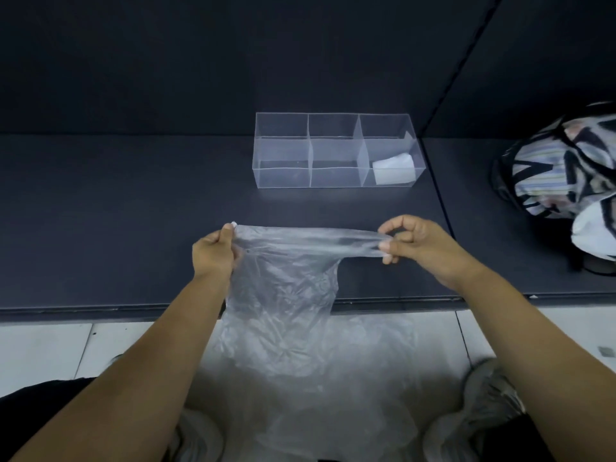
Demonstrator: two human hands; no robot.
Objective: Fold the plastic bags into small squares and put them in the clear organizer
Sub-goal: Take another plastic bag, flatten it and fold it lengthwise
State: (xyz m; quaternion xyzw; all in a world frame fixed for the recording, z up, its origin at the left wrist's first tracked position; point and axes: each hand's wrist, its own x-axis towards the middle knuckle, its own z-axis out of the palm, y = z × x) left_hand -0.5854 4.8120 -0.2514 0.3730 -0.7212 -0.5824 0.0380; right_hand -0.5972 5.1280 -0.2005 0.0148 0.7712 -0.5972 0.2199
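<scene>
I see the left hand (pixel 213 253) and right hand (pixel 420 243), each grip pinching the plastic bag (pixel 283 295) taut; apparently unfolded, it needs flattening on the surface (pixel 133 211).

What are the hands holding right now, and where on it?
A crinkled clear plastic bag: left hand and right hand pinch its top edge at opposite ends.
</scene>
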